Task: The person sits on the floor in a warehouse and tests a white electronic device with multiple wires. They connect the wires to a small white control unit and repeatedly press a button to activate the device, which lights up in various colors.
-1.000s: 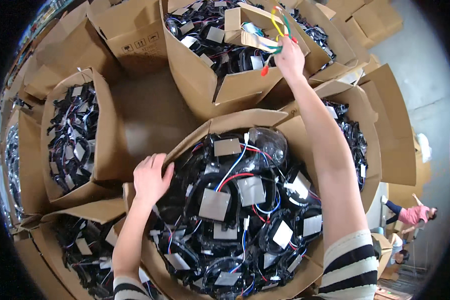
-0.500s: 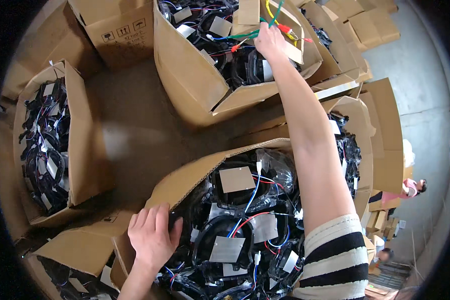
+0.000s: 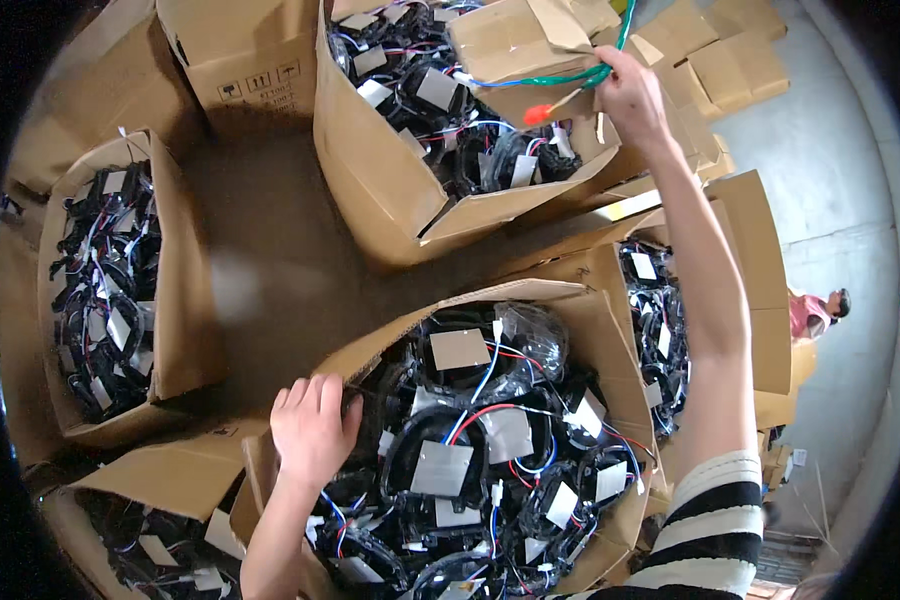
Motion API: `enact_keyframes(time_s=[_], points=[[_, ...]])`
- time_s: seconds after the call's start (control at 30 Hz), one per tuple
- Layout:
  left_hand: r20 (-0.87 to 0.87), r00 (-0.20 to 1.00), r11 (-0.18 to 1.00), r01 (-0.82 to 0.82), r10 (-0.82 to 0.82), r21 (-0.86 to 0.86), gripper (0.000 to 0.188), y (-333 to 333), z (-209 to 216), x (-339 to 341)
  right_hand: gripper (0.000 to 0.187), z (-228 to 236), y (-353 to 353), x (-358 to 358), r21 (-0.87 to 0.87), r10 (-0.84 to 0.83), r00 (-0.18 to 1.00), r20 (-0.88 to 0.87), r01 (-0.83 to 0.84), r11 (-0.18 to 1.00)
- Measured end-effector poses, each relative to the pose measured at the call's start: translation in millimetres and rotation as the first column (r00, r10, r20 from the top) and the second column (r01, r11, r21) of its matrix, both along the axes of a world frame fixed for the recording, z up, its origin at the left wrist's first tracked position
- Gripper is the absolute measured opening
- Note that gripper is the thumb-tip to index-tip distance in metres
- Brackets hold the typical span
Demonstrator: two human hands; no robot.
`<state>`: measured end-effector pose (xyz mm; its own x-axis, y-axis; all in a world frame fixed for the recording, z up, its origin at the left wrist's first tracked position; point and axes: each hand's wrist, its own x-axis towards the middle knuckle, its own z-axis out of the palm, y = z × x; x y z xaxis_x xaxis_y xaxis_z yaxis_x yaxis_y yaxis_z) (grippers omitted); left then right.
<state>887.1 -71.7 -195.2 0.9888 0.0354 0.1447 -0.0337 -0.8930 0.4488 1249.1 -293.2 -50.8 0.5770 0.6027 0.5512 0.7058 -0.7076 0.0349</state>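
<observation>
My left hand (image 3: 312, 428) rests on the rim of the near cardboard box (image 3: 420, 325), fingers over the outside and thumb inside. That box is filled with black plastic parts (image 3: 440, 470) carrying blue, red and white wires and pale labels. At the far right, my right hand (image 3: 632, 98) is closed around green wires (image 3: 560, 79). A red connector (image 3: 538, 115) dangles beside them. Just left of this hand lies a piece of cardboard (image 3: 515, 50), above the far box (image 3: 385, 180), which also holds black wired parts. Whether my right fingers also grip the cardboard, I cannot tell.
More open boxes of black parts stand at the left (image 3: 185, 290), lower left (image 3: 160, 480) and right (image 3: 760, 270). Brown cartons (image 3: 735, 65) are stacked at the upper right. Grey floor (image 3: 820, 180) runs along the right, where a person in pink (image 3: 812, 315) is visible far off.
My right hand has moved right with the green wires, and the cardboard over the far box has shifted and shows more of its face. My left hand stays on the rim.
</observation>
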Motion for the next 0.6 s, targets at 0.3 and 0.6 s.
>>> enact_keyframes(time_s=[0.3,0.6], points=[[-0.169,0.927,0.374,-0.295,0.335,-0.879,0.030,10.3,32.0,-18.1,0.021,156.4,14.8,-272.2,-0.383,0.535,0.814,-0.227,-0.580,0.719],[-0.239,0.971,-0.592,-0.184,0.015,-0.785,0.044,-50.2,212.7,-252.2,0.015,182.4,-22.6,-485.5,-0.491,0.907,0.271,-0.323,-0.867,0.084]])
